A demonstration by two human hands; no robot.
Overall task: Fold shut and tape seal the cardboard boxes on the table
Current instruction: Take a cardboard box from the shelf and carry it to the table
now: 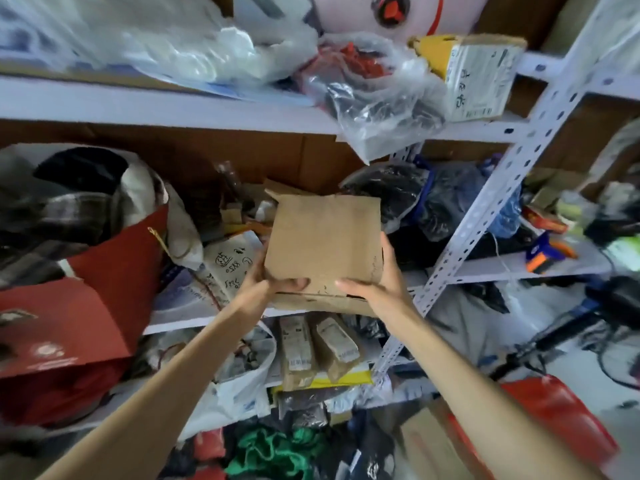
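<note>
A brown cardboard box (323, 242) is held up in front of the middle shelf of a white metal rack (498, 174). My left hand (268, 284) grips its near left corner, thumb lying over the top edge. My right hand (375, 280) grips the near right side, thumb on the top face and fingers along the side. The box's top looks folded flat, with a loose flap edge sticking up at the far left corner. No tape is in view.
The shelves are crowded: a red bag (86, 306) at left, plastic bags (374, 95) above, dark bagged clothes (433, 202) at right, labelled parcels (318, 348) on the shelf below. A red and cardboard box (519, 434) sits low right.
</note>
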